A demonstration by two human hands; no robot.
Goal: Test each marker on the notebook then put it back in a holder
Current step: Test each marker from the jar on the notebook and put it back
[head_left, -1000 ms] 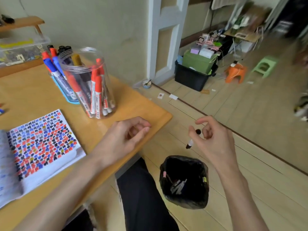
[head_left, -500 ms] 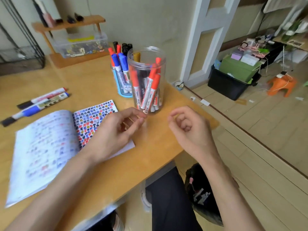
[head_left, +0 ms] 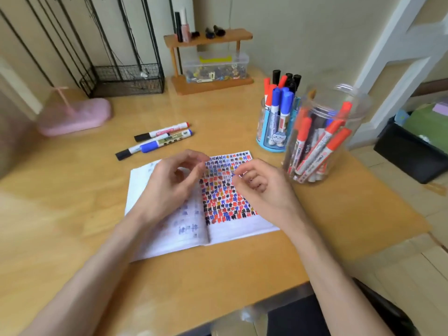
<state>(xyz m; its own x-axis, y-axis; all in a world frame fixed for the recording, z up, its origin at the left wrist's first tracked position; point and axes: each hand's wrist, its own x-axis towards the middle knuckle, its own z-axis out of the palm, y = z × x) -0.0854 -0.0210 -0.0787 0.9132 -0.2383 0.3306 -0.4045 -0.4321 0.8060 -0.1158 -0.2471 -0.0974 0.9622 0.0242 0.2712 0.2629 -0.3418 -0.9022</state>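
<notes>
The open notebook [head_left: 242,226] lies in the middle of the table [head_left: 242,282], its right page packed with small red, blue and black test marks. The left hand [head_left: 169,190] and right hand [head_left: 263,190] hover over it, fingers loosely curled and holding nothing. Two holders stand at the far right, a blue cup [head_left: 270,141] and a clear jar [head_left: 339,112], both full of markers. Far left of the notebook lie what look like two loose markers: a red-tipped marker [head_left: 167,130] and a blue marker [head_left: 169,141].

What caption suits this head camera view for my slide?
Empty left hand and right hand hover over the notebook; loose markers beyond, blue holder and clear jar at right.
</notes>
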